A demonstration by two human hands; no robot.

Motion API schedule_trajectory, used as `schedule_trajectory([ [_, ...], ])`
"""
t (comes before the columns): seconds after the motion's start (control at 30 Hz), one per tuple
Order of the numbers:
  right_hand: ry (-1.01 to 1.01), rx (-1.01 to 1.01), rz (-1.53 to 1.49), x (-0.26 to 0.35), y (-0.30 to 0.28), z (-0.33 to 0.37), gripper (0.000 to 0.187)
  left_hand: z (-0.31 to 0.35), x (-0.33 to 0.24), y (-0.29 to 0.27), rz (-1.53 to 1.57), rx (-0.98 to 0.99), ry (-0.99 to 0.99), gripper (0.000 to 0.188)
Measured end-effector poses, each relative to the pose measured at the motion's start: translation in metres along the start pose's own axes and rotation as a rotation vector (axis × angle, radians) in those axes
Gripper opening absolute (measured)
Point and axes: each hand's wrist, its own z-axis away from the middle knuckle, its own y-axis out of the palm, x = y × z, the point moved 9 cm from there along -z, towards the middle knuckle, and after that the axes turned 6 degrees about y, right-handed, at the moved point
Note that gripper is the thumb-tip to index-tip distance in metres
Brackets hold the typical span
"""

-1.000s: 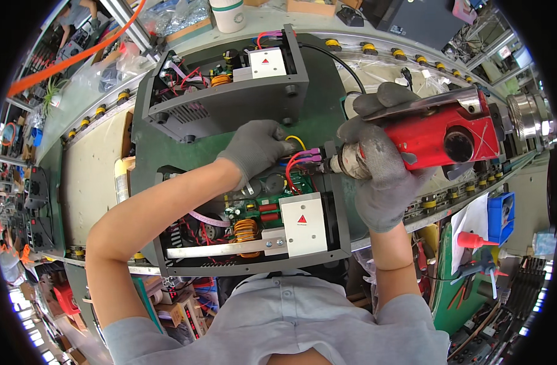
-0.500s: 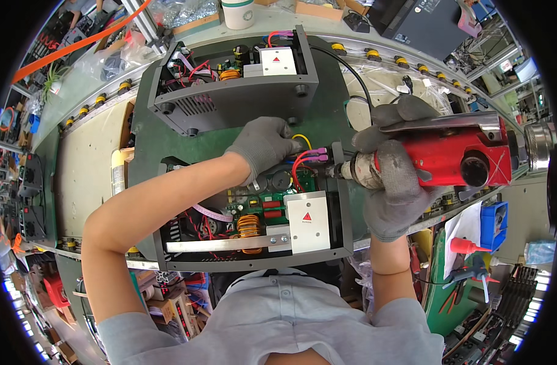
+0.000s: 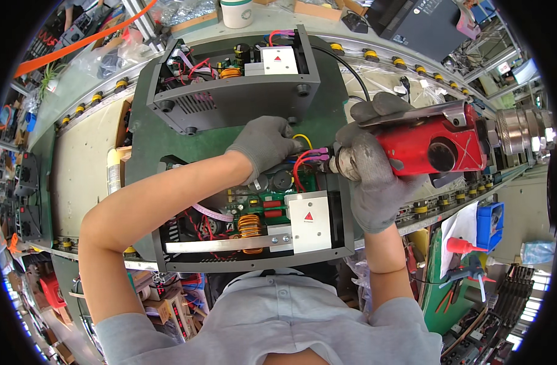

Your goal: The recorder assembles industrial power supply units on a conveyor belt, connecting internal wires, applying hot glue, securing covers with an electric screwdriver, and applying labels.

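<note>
So we've got the right hand [image 3: 376, 182] clamped round the red power screwdriver [image 3: 434, 146], lying crosswise with its nose pointing left at the open chassis [image 3: 254, 249]'s far edge, where our left hand [image 3: 266, 143] pinches the wires [image 3: 303, 159].

Head-worn fisheye, close above workbench [image 3: 84, 158]

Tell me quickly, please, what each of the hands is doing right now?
Left hand: curled shut, fingertips at the wires in the near open unit; an actual pinch cannot be told.
Right hand: closed around the red power screwdriver.
</note>
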Motion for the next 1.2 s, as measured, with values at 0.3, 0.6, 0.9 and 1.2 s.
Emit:
schedule_trajectory([
  [0.3, 0.132, -0.024, -0.152, -0.014, -0.007, -0.004, 0.044, 0.000, 0.000, 0.000, -0.001, 0.011, -0.024, 0.032],
  [0.6, -0.290, 0.200, 0.804, 0.020, 0.045, -0.006, 0.041, -0.015, 0.002, 0.013, -0.051, 0.053, 0.226, 0.028],
  [0.9, -0.197, 0.174, 0.828, 0.012, 0.046, -0.014, 0.040, -0.012, -0.011, 0.013, -0.143, 0.137, 0.333, 0.030],
  [1.2, -0.265, 0.428, 0.890, 0.000, 0.066, -0.016, 0.048, 0.006, -0.029, 0.015, -0.275, 0.287, 0.393, 0.026],
])
